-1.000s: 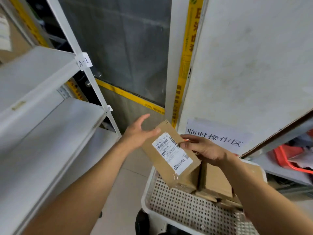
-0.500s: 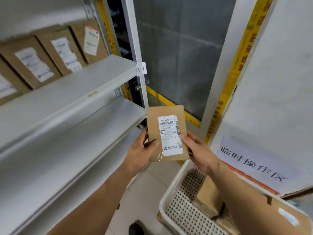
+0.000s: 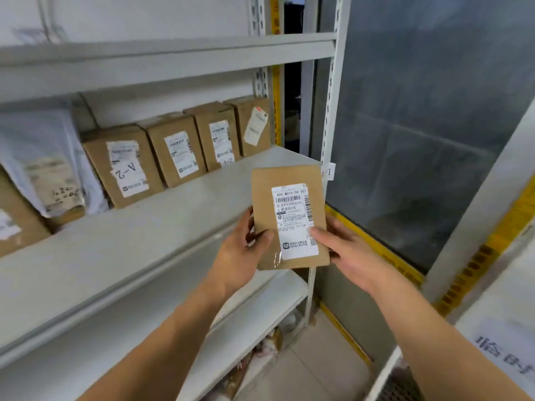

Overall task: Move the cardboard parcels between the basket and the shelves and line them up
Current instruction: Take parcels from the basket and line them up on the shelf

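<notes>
I hold a flat cardboard parcel (image 3: 266,204) with a white barcode label upright in front of the shelf's right end. My left hand (image 3: 240,256) grips its lower left edge, thumb on the front. My right hand (image 3: 344,250) grips its lower right edge, thumb on the label. On the middle shelf (image 3: 162,230) several labelled cardboard parcels (image 3: 179,149) stand in a row against the back wall. Only a corner of the white perforated basket (image 3: 388,380) shows at the bottom right.
A white plastic mailer bag (image 3: 40,160) leans on a box at the shelf's left. The white upright post (image 3: 330,134) carries an "A-1" tag. Lower shelves (image 3: 260,314) run below. A white board with a paper sign (image 3: 503,351) stands at right, beside yellow-striped tape.
The parcel has come out of the basket and risen to the middle shelf's height, turned upright. My left hand has closed on it. My view has swung up and left toward the shelves.
</notes>
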